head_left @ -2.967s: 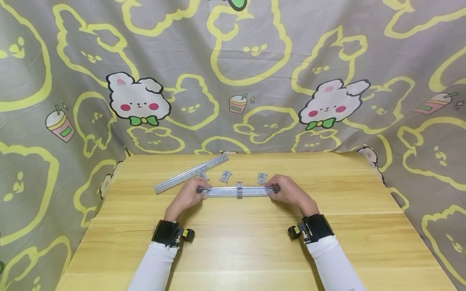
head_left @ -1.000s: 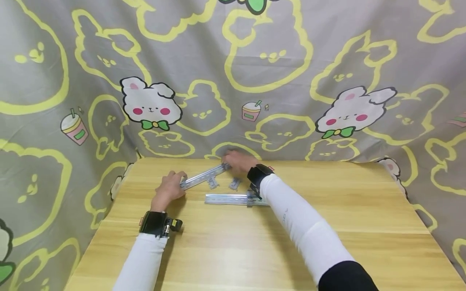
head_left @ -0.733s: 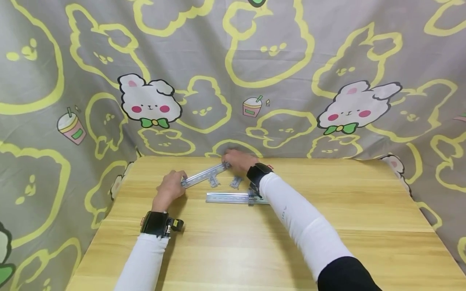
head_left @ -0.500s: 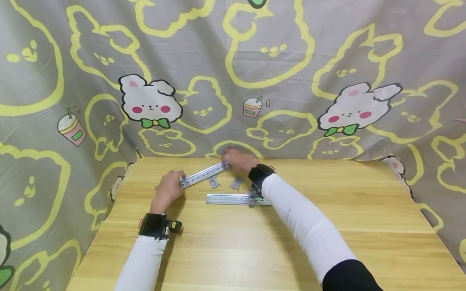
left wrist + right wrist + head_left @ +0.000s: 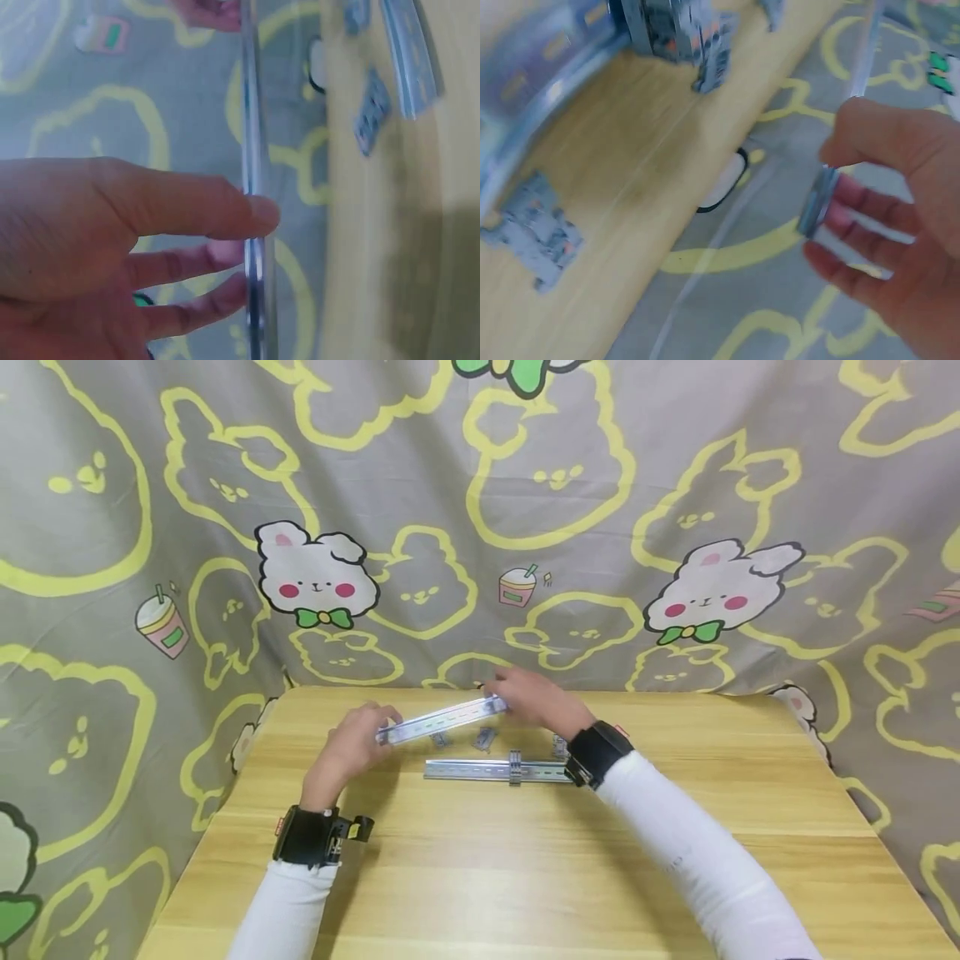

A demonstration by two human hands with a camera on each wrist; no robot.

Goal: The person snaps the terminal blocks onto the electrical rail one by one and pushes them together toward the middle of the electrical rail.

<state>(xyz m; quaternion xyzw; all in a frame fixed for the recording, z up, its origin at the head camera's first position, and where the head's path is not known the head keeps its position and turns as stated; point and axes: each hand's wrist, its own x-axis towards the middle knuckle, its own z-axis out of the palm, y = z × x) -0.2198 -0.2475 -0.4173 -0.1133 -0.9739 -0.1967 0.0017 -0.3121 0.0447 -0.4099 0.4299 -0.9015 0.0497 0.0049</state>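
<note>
Between both hands, a slotted metal DIN rail is held up over the far part of the table, its right end a little higher. My left hand pinches the left end; in the left wrist view the thumb lies across the rail's edge. The right hand grips the other end between thumb and fingers. Below lies a second DIN rail on the table, with grey terminal blocks clipped near its middle. Loose grey terminal blocks lie behind it, one partly hidden by the held rail.
The wooden table ends at a patterned grey curtain close behind the hands. A further loose terminal block sits near the right wrist. Black wrist cameras are strapped over the white sleeves.
Both hands left the rail with the clipped blocks and took the other rail at the back left. In the last half second that rail rose off the table and moved right.
</note>
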